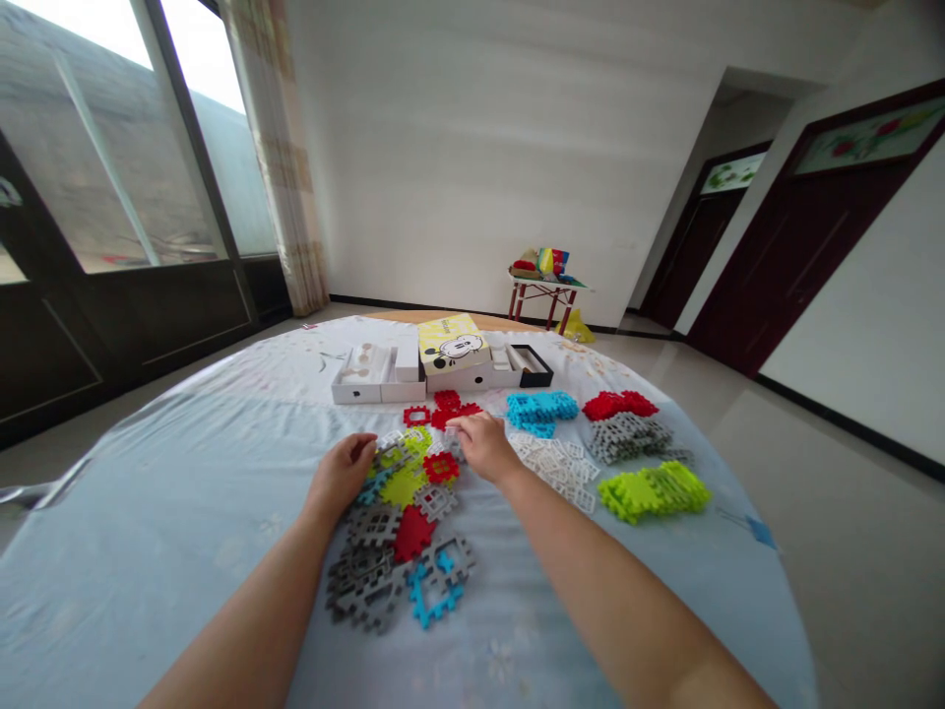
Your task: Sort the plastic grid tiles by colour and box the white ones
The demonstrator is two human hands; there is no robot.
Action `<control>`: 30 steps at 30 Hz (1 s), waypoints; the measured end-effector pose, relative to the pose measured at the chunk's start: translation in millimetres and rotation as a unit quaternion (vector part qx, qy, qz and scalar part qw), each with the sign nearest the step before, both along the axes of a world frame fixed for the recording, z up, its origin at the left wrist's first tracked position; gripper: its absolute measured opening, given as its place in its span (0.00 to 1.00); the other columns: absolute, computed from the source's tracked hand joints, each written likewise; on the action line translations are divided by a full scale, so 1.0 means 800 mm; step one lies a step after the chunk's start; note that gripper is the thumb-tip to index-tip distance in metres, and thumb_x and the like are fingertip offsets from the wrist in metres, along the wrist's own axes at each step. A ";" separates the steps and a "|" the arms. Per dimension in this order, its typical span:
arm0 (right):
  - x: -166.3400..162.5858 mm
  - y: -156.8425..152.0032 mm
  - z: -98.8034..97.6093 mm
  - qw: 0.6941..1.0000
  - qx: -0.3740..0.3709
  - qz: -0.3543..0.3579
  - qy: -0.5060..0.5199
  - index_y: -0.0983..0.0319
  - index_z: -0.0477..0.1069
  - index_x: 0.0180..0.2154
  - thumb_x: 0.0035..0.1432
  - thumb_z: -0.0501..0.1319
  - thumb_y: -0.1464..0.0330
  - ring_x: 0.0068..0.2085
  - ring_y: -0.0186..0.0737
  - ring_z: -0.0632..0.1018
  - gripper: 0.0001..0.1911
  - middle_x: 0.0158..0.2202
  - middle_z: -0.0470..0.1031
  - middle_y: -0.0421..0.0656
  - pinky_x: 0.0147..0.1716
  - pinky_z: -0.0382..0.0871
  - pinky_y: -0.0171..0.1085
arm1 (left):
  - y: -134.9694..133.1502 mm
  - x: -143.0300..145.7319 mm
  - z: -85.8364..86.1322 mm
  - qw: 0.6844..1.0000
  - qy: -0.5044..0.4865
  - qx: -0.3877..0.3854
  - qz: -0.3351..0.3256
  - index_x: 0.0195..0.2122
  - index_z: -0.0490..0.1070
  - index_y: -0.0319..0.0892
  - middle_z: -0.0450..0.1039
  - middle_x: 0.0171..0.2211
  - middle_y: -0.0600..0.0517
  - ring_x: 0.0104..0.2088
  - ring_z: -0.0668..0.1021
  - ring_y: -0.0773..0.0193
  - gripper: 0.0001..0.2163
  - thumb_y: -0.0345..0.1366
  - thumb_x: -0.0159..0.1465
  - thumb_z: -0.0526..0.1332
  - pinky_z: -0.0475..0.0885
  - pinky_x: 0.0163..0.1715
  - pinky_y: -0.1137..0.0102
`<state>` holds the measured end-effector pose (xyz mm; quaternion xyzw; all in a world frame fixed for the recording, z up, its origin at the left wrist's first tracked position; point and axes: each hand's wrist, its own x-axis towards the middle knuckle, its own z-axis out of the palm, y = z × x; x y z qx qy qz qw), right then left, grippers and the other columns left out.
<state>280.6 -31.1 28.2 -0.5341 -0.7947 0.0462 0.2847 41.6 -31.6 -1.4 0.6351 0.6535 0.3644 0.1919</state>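
With twelve pointing away from us, our mixed pile [405,486] of flat plastic tiles lies on the table [221,473], between our forearms. The tiles are squarish, with square teeth along their edges. Some are solid, such as the red tile [413,534] just below the pile's middle; others are open frames. A red frame [441,467] lies at two o'clock from the middle, a blue frame [435,603] at five, and overlapping grey tiles [361,576] at seven. Lime tiles show through the centre, and more red ones lie at twelve.

Our left hand [344,471] is at the pile's ten o'clock edge, fingers curled inward. Our right hand [481,445] is at two o'clock, thumb and fingers drawn close together beside the far red tiles. We cannot tell whether either hand grips a tile.

Apart from the pile, tiles of one colour lie together: the blue stack [542,407] at two o'clock, the red stack [620,404] and grey stack [630,438] between two and three, with the loose white frames [557,468] nearer us, and the lime stack [654,490] at three. Between twelve and one stands a yellow-topped box [454,345].
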 end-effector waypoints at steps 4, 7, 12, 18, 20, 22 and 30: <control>0.059 -0.036 0.008 0.997 0.046 -0.024 0.061 0.58 0.72 0.43 0.56 0.52 0.74 0.45 0.40 0.71 0.15 0.41 0.75 0.42 0.47 0.60 0.39 | 0.004 -0.002 -0.005 1.000 0.017 0.008 -0.007 0.40 0.71 0.40 0.75 0.33 0.50 0.33 0.75 0.61 0.19 0.47 0.55 0.51 0.69 0.35 0.69; 0.102 -0.062 0.007 0.993 0.072 -0.056 0.079 0.60 0.71 0.44 0.55 0.51 0.74 0.45 0.41 0.71 0.16 0.41 0.75 0.44 0.47 0.62 0.41 | 0.008 -0.003 -0.008 0.999 0.031 0.011 -0.011 0.40 0.71 0.40 0.75 0.33 0.49 0.34 0.75 0.61 0.19 0.47 0.55 0.51 0.68 0.36 0.69; 0.132 -0.092 -0.008 0.981 0.121 -0.094 0.115 0.63 0.69 0.45 0.53 0.50 0.76 0.47 0.43 0.70 0.19 0.43 0.73 0.47 0.50 0.62 0.44 | 0.007 -0.004 -0.008 0.999 0.041 0.006 -0.018 0.42 0.70 0.39 0.75 0.35 0.48 0.35 0.75 0.60 0.20 0.47 0.56 0.51 0.69 0.37 0.69; 0.095 -0.126 -0.019 0.987 0.031 0.042 0.154 0.61 0.72 0.41 0.55 0.50 0.76 0.42 0.37 0.74 0.16 0.38 0.75 0.45 0.43 0.67 0.36 | 0.000 0.000 -0.002 0.989 0.129 0.058 -0.041 0.44 0.70 0.41 0.72 0.43 0.46 0.42 0.73 0.58 0.21 0.48 0.58 0.49 0.66 0.44 0.67; 0.079 -0.135 -0.020 0.987 -0.020 0.101 0.125 0.61 0.72 0.41 0.55 0.51 0.75 0.38 0.36 0.75 0.16 0.35 0.76 0.43 0.41 0.67 0.34 | -0.002 0.008 0.006 0.981 0.166 0.085 -0.044 0.43 0.71 0.42 0.71 0.44 0.46 0.45 0.72 0.57 0.20 0.47 0.60 0.47 0.64 0.47 0.65; 0.066 -0.142 -0.022 0.984 -0.055 0.142 0.092 0.61 0.73 0.41 0.55 0.52 0.74 0.37 0.35 0.75 0.15 0.35 0.76 0.43 0.40 0.67 0.33 | -0.003 0.021 0.016 0.974 0.203 0.091 -0.047 0.42 0.72 0.44 0.72 0.43 0.47 0.46 0.71 0.55 0.19 0.46 0.60 0.47 0.62 0.47 0.63; 0.050 -0.143 -0.033 0.975 -0.101 0.191 0.057 0.61 0.74 0.40 0.52 0.52 0.75 0.39 0.37 0.76 0.17 0.36 0.77 0.45 0.41 0.66 0.31 | 0.025 0.089 0.046 0.939 0.327 -0.005 -0.106 0.38 0.75 0.47 0.70 0.46 0.46 0.48 0.67 0.49 0.15 0.44 0.56 0.52 0.58 0.47 0.56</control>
